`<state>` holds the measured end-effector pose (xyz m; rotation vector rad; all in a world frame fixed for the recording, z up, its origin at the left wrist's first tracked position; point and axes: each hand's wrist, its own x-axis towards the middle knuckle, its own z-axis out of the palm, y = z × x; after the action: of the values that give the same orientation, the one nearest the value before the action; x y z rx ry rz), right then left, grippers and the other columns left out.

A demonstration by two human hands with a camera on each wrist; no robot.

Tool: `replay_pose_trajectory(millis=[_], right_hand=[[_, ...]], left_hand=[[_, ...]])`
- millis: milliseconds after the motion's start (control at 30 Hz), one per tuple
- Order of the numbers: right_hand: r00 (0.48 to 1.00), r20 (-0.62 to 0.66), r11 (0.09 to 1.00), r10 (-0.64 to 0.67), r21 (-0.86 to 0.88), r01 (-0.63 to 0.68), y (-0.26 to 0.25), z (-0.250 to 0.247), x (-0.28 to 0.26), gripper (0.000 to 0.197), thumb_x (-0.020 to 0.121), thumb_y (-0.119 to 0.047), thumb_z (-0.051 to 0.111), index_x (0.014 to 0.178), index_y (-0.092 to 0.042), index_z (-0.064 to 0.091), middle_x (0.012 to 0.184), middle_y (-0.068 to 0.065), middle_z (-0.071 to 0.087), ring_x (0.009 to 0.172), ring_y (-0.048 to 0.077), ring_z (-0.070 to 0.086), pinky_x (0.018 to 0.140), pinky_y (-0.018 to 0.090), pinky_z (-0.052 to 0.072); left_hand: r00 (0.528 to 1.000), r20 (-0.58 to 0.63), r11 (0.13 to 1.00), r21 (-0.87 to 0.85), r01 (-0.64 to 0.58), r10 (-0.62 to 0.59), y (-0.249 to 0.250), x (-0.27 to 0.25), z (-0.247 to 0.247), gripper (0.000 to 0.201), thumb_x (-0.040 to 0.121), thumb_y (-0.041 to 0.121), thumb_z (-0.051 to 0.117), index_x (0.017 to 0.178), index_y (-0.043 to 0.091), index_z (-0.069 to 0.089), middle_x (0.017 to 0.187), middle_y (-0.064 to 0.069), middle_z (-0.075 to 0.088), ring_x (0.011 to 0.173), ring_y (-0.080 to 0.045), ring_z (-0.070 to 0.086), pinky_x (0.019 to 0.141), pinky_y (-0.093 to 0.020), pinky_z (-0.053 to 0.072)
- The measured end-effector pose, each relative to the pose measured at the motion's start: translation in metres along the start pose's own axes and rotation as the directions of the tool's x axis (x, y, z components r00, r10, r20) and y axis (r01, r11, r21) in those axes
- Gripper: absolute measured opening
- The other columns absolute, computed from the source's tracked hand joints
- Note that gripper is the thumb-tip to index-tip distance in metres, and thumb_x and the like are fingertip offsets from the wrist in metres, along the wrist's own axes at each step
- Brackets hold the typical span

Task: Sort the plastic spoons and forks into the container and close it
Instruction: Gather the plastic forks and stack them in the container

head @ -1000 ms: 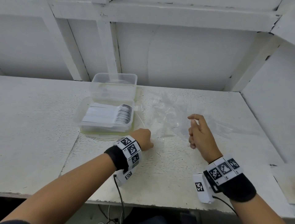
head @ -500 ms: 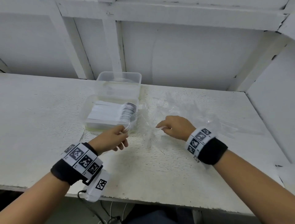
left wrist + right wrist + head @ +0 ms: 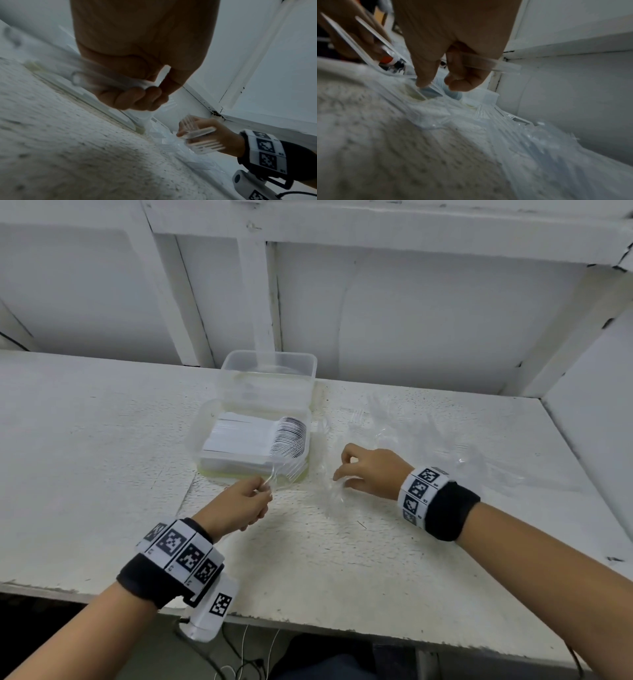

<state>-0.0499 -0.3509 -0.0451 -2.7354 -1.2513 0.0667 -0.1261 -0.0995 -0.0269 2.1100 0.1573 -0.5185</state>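
Container (image 3: 212,436), clear plastic, open, on white desk (image 3: 85,457); stacked cutlery inside. Second clear tub (image 3: 269,368) behind it. Loose clear forks (image 3: 383,422) on desk at right. Left hand (image 3: 239,503): fingers curled round clear forks beside container. Right hand (image 3: 371,470): pinching clear forks from pile.

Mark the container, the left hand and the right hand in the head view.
container (image 3: 200,436), head view, on its clear left wall.
left hand (image 3: 236,503), head view, on the back of the hand.
right hand (image 3: 375,470), head view, on the back of the hand.
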Motion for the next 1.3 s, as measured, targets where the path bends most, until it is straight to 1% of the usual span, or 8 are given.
replay_pose_trajectory(millis=[233,333,433,533,767,933,1167,1300], right_hand=[[0.909,-0.261,0.870,0.326,0.458,-0.180,0.004,-0.010,-0.037,0.016,0.085,-0.020,0.066,0.095,-0.011,0.073,0.092,-0.003,0.064,0.078,0.011,0.061,0.070,0.026,0.049],[0.741,-0.236,0.590,0.629,0.766,-0.257,-0.002,-0.026,-0.049,0.015,0.089,-0.023,0.060,0.093,-0.012,0.069,0.084,-0.012,0.064,0.059,-0.007,0.056,0.055,0.008,0.042],[0.613,-0.059,0.237,0.788,0.948,-0.214,-0.005,-0.032,-0.058,0.019,0.094,-0.024,0.053,0.081,-0.016,0.063,0.063,-0.017,0.058,0.043,0.002,0.039,0.040,0.014,0.030],[0.595,0.092,0.006,0.799,0.987,-0.161,-0.008,-0.031,-0.063,0.025,0.096,-0.024,0.047,0.077,-0.015,0.059,0.066,-0.005,0.056,0.051,0.007,0.037,0.043,0.018,0.031],[0.631,0.240,-0.212,0.738,0.970,-0.120,-0.015,-0.026,-0.074,0.025,0.099,-0.021,0.042,0.078,-0.012,0.052,0.062,0.000,0.047,0.050,0.011,0.044,0.047,0.023,0.041],[0.634,0.152,0.015,0.758,0.968,-0.250,-0.015,-0.024,-0.080,0.023,0.095,-0.019,0.049,0.082,-0.011,0.066,0.064,-0.004,0.048,0.063,0.009,0.046,0.059,0.017,0.049],[0.669,-0.058,0.364,0.741,0.872,-0.327,-0.016,-0.037,-0.081,0.016,0.093,-0.017,0.055,0.094,-0.015,0.070,0.065,-0.022,0.064,0.062,-0.008,0.055,0.064,0.006,0.040],[0.669,-0.051,0.360,0.741,0.872,-0.332,-0.018,-0.039,-0.078,0.024,0.094,-0.013,0.053,0.090,0.005,0.068,0.041,-0.016,0.046,0.044,-0.003,0.048,0.048,0.008,0.036]], left_hand=[[0.992,-0.013,0.992,0.021,-0.126,0.126,0.013,0.016,0.016,0.020,0.092,0.025,0.054,0.081,0.010,0.047,0.062,0.005,0.039,0.055,-0.011,0.036,0.049,-0.023,0.031],[0.980,-0.023,0.978,0.072,-0.194,0.196,0.025,0.025,0.028,0.022,0.093,0.027,0.053,0.081,0.009,0.050,0.062,0.005,0.040,0.055,-0.010,0.038,0.052,-0.026,0.031],[0.967,-0.010,0.953,0.171,-0.250,0.255,0.038,0.035,0.042,0.022,0.093,0.027,0.052,0.078,0.013,0.050,0.066,0.006,0.048,0.065,-0.013,0.049,0.060,-0.026,0.037],[0.967,0.043,0.899,0.359,-0.250,0.252,0.047,0.044,0.059,0.021,0.093,0.033,0.052,0.083,0.014,0.051,0.073,0.007,0.049,0.077,-0.014,0.049,0.059,-0.023,0.034],[0.982,0.172,0.760,0.627,-0.170,0.078,0.047,0.057,0.088,0.032,0.086,0.046,0.057,0.088,0.016,0.047,0.094,-0.001,0.054,0.083,-0.016,0.049,0.070,-0.026,0.039],[0.980,0.175,0.785,0.594,-0.177,0.089,0.048,0.059,0.086,0.020,0.086,0.021,0.052,0.068,0.013,0.045,0.076,0.000,0.050,0.076,-0.018,0.048,0.055,-0.022,0.033],[0.982,0.175,0.797,0.581,-0.164,0.075,0.056,0.059,0.085,0.030,0.090,0.037,0.054,0.107,0.013,0.055,0.097,0.002,0.048,0.088,-0.014,0.045,0.073,-0.025,0.035],[0.983,0.176,0.781,0.607,-0.146,0.047,0.062,0.067,0.088,0.027,0.088,0.034,0.054,0.101,0.011,0.056,0.098,-0.002,0.053,0.086,-0.017,0.048,0.071,-0.027,0.037]])
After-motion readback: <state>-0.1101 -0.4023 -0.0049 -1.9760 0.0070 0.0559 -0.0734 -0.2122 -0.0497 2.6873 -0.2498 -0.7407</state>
